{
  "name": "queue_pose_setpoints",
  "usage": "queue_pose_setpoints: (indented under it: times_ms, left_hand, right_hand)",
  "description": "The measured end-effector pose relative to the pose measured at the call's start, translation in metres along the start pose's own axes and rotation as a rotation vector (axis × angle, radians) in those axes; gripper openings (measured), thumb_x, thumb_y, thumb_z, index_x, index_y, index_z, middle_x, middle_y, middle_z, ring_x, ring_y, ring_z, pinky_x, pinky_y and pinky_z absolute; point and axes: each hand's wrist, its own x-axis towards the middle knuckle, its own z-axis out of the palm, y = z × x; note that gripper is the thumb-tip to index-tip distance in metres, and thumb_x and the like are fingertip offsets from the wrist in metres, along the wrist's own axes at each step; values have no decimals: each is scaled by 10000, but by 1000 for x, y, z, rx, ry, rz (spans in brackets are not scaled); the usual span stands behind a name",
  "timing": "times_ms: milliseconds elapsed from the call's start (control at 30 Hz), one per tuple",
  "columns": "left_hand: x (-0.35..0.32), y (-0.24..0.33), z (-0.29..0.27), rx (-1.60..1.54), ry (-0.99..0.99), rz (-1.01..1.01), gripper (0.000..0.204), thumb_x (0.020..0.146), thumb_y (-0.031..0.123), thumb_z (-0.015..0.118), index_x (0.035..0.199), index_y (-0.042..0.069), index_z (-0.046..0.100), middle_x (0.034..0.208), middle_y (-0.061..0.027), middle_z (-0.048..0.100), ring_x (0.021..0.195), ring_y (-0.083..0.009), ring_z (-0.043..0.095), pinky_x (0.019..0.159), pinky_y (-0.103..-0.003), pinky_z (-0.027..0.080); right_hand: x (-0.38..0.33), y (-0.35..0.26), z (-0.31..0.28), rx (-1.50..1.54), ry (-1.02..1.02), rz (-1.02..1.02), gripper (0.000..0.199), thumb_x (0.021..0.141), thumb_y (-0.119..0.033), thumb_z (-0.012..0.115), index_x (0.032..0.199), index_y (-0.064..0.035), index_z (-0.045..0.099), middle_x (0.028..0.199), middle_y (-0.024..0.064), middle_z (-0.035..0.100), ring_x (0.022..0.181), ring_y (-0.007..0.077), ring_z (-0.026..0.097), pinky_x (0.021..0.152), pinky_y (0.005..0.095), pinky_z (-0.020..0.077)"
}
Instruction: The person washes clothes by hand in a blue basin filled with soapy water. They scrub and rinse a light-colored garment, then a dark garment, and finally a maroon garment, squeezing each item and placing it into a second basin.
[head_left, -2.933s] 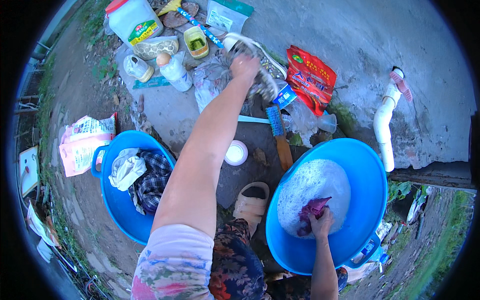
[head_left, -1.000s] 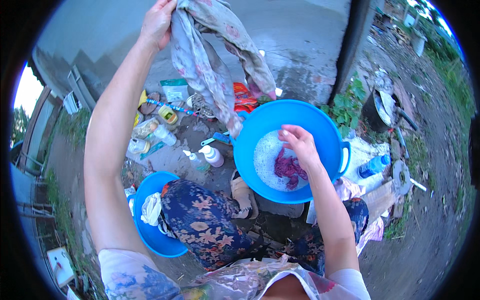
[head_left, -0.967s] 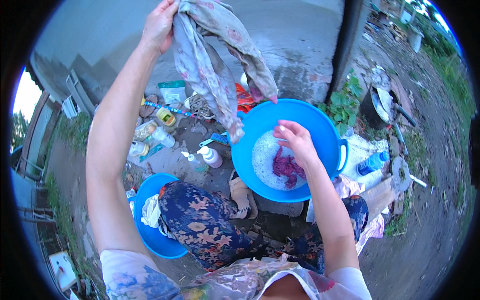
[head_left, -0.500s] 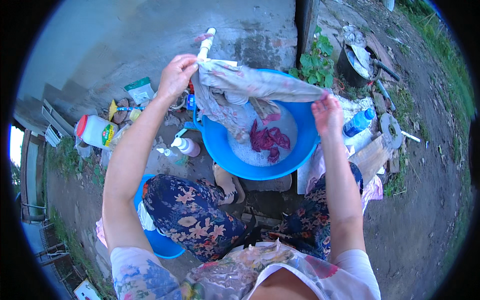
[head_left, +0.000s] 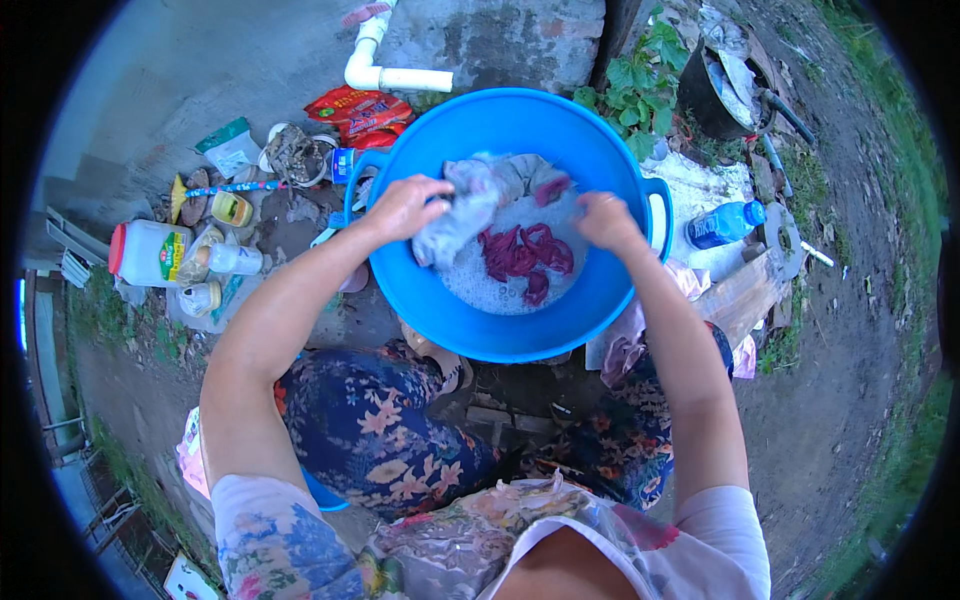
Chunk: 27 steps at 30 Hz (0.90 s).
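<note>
A large blue basin stands before me with sudsy water in it. Inside, a wet grey garment lies bunched at the left, partly out of the water. A dark red cloth floats in the suds to its right. My left hand is over the basin's left side, thumb and fingers apart beside the grey garment; whether a fingertip touches it I cannot tell. Above the right side hovers my right hand, smeared by motion, with its fingers bent and no cloth visible in it.
A white pipe juts from the wall behind the basin. Red plastic bags lie beneath it. To the left stand a white jar with a red lid and a clear bottle. On the right, a blue bottle lies near a black bucket.
The grey garment, stretched between both hands above the basin before, now lies bunched in the water. Both hands have come down and closer together. The view has shifted, showing more ground at left.
</note>
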Motion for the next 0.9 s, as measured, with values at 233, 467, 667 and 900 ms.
queue_pose_setpoints:
  times_ms: [233,467,667,900]
  left_hand:
    - [17,-13,48,30,-237,-46,635,769,297,669,1336,159,420,1427,-237,249,1270,-441,309,1029,-483,319]
    - [15,21,119,218,-455,42,764,663,49,678,1345,246,395,1404,-290,176,1153,-471,387,934,-499,395]
    - [32,-55,91,-134,105,-183,557,583,188,759,1067,33,529,1115,-217,477,1074,-348,485,881,-421,430]
    - [21,-52,77,-730,-237,-529,372,782,47,603,1148,5,557,1115,-123,591,855,-165,588,646,-296,490]
  right_hand:
    - [-1,-24,96,-344,-308,-42,767,680,-387,727,1293,-36,426,1140,218,564,1090,362,536,888,423,463]
    - [-7,-39,83,-685,-474,-182,272,820,-150,535,1070,-96,626,1055,99,641,956,258,638,746,387,519]
    - [-4,-14,23,-940,-437,-149,208,777,-201,610,963,-136,676,1070,75,611,1030,231,574,840,391,434]
    - [19,-70,43,-243,-183,-199,342,743,-322,671,1029,-141,629,1115,121,557,1084,293,515,909,435,423]
